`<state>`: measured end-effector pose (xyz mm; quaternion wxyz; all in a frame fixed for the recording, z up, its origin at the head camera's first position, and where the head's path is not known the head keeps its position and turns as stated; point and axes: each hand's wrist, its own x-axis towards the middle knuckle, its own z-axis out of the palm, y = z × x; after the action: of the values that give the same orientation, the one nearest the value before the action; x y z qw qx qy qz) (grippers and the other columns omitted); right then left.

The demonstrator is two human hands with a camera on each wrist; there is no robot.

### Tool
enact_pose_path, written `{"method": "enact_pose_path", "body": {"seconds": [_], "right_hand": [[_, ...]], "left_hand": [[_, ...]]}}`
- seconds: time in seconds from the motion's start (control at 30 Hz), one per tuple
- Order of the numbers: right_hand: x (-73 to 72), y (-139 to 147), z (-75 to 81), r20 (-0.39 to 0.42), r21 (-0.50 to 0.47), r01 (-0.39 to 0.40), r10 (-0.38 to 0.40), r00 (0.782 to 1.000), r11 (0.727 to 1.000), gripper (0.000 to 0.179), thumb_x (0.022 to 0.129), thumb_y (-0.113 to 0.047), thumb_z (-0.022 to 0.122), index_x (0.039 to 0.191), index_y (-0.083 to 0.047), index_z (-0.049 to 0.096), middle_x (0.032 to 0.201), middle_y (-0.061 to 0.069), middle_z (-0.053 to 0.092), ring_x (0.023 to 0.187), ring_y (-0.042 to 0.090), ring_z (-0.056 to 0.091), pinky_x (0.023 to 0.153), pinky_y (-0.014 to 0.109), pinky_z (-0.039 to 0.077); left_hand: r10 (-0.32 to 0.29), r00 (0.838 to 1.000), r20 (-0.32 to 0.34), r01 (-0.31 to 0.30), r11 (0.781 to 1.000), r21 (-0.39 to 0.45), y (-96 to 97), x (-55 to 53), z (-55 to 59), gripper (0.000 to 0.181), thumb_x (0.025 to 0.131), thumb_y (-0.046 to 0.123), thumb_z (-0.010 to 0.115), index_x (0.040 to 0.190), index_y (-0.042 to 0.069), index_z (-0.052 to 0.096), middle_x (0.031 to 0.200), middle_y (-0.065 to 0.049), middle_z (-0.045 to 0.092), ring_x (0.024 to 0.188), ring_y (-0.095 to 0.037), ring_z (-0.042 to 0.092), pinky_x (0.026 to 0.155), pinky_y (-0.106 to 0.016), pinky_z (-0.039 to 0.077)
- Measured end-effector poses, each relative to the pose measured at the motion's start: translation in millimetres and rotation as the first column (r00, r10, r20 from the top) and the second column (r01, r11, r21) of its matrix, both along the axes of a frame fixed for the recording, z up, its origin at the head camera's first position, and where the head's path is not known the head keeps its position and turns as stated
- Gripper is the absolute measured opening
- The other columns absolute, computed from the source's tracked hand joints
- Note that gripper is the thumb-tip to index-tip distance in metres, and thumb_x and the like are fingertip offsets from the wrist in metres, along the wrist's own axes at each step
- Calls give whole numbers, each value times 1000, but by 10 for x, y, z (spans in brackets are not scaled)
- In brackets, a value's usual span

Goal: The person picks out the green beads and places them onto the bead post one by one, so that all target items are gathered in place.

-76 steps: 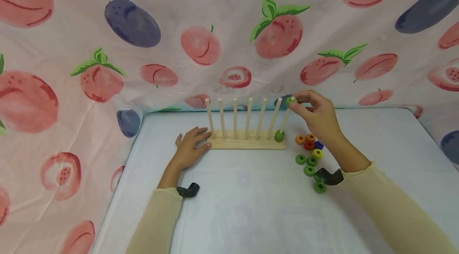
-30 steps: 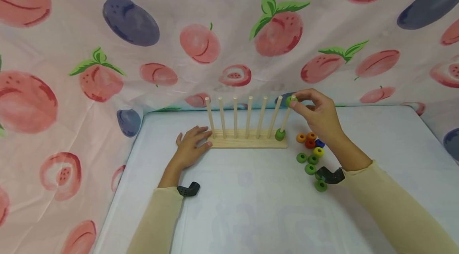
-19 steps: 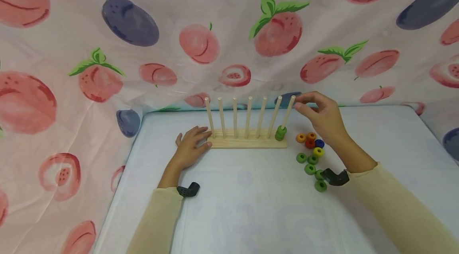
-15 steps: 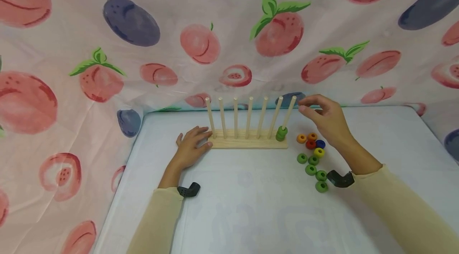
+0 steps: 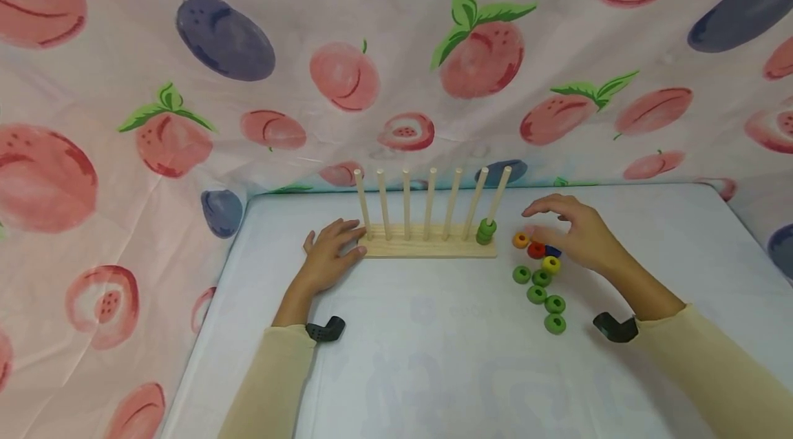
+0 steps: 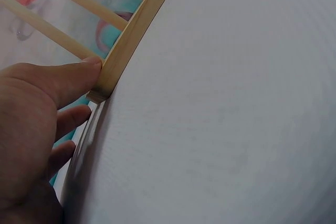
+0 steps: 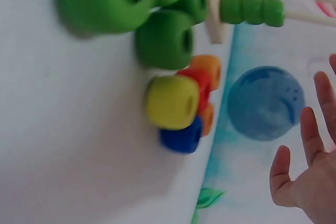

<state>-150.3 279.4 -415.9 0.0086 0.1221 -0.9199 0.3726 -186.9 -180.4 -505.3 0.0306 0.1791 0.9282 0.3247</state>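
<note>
A pale wooden peg rack (image 5: 427, 248) stands on the white table with a row of upright pegs. My left hand (image 5: 328, 257) rests at the rack's left end, fingers extended; in the left wrist view its thumb (image 6: 79, 80) touches the end of the base. Three green beads (image 7: 252, 10) are stacked on the rightmost peg. My right hand (image 5: 576, 229) hovers right of the rack, fingers spread and holding nothing. Below its fingertips lie an orange bead (image 5: 520, 240), a red bead (image 5: 535, 250) and a blue bead (image 7: 181, 136), partly covered by the hand in the head view.
A yellow bead (image 5: 551, 265) lies just in front of the red one. Several loose green beads (image 5: 536, 294) trail toward the near side. A fruit-printed cloth (image 5: 396, 67) hangs behind the table and along its left side.
My right hand let go of a green bead, which slid down the rightmost peg onto the stack. The hand then moved down and right over the loose beads. My left hand stayed put.
</note>
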Motion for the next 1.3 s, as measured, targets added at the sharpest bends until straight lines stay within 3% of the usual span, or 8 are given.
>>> {"method": "enact_pose_path", "body": {"seconds": [0.27,0.5,0.8,1.17,1.3], "right_hand": [[58,123,-257,-48,77,-118,122,991,990,28,84,-29,86,106,-15,78,117,3,68,117,26,52,93,59,46],[119,157,-358,-58,153,-140,150,987,978,26,82,-31,88,103,-18,80,114,2,68,110,24,60,90,54,53],[131,160,-456,-149,209,-209,242,959,955,27,76,-30,92,99,-21,81,105,-10,71,100,7,62,84,33,55],[144,121,-546,-169,295,-218,276,946,930,24,71,-33,94,90,-27,80,96,-16,71,96,9,59,80,38,52],[136,95,-532,-141,319,-222,278,950,921,23,72,-37,93,89,-28,80,96,-15,71,97,13,58,78,40,49]], "left_hand": [[4,1000,4,-4,1000,2,8,1,2,46,102,38,62,143,19,61,159,-4,46,156,-33,25,118,-71,-5],[-4,1000,3,4,1000,6,7,4,0,46,102,38,63,144,19,61,159,-4,47,156,-33,26,118,-71,-5],[4,1000,3,-4,1000,-2,1,-1,-5,46,102,38,63,143,19,61,159,-4,47,155,-33,26,118,-71,-4],[6,1000,1,-6,1000,0,-4,-1,-30,46,102,39,62,144,20,61,159,-4,47,156,-33,26,119,-70,-5],[7,1000,0,-7,1000,4,-6,-2,-23,46,102,38,62,143,19,61,159,-4,47,156,-33,26,119,-70,-5]]}}
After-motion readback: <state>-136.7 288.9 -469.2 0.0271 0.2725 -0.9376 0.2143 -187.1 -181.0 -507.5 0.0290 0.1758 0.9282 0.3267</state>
